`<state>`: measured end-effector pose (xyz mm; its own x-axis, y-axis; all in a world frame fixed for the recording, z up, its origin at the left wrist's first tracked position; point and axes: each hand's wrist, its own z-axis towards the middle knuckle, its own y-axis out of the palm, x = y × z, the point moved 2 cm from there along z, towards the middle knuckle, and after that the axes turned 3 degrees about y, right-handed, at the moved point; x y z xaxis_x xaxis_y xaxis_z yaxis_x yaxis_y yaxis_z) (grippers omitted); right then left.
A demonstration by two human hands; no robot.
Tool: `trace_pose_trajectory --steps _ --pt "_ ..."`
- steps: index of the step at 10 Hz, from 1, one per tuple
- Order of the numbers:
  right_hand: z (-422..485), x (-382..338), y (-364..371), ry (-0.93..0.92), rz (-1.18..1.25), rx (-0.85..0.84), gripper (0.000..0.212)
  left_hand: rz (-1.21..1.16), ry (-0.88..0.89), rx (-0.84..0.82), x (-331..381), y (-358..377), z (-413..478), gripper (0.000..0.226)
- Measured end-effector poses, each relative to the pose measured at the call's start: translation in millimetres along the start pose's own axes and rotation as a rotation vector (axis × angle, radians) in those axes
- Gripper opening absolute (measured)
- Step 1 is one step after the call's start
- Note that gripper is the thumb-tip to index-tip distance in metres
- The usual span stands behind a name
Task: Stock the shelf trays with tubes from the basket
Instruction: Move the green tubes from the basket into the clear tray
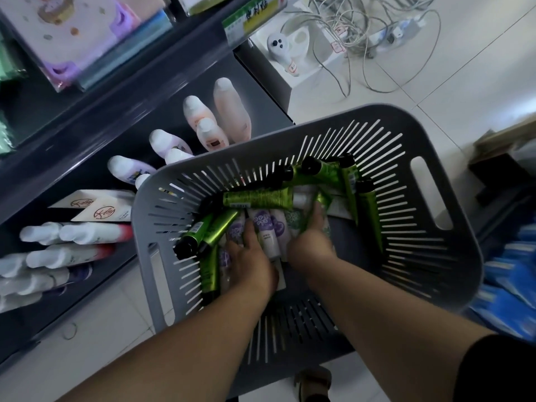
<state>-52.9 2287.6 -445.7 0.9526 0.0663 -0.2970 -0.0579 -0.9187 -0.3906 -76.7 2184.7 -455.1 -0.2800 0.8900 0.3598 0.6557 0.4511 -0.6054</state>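
Tubes (269, 227) lay in the basket (406, 256) at frame centre, the white ones pointing up-frame, directly under both hands. The right hand (311, 245) curled its fingers round some; for the left hand (249, 259) I could not tell.

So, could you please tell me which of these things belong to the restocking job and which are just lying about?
Job:
- grey basket
- green tubes
- white-and-purple tubes
- left hand and right hand, both down among the tubes
- dark shelf, with stocked tubes on it

Lying about:
- tangled cables
- white gadget
- blue packets
- pastel packs on the upper shelf
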Motion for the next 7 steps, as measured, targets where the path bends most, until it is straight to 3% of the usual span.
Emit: trace_pose_trajectory --steps 1,2,3,5,7 --pt "-2.5 1.8 12.2 0.038 0.070 -0.013 0.095 -0.043 -0.001 0.064 1.0 -4.9 -0.3 0.046" --pt "-6.4 3.0 10.1 0.125 0.230 -0.053 0.045 -0.124 -0.049 0.021 -10.4 -3.4 3.2 0.036" --pt "-20.8 0.2 0.7 0.151 0.250 -0.112 0.018 -0.106 -0.074 0.092 -23.5 -4.2 9.8 0.049" --pt "-24.4 1.8 -11.9 0.104 0.371 -0.033 0.031 -0.041 -0.044 0.026 -20.9 -10.4 21.3 0.045" --pt "-53.8 -1.1 -21.9 0.139 0.444 -0.048 0.017 -0.090 0.101 -0.018 -2.4 -44.5 -19.1 0.057"
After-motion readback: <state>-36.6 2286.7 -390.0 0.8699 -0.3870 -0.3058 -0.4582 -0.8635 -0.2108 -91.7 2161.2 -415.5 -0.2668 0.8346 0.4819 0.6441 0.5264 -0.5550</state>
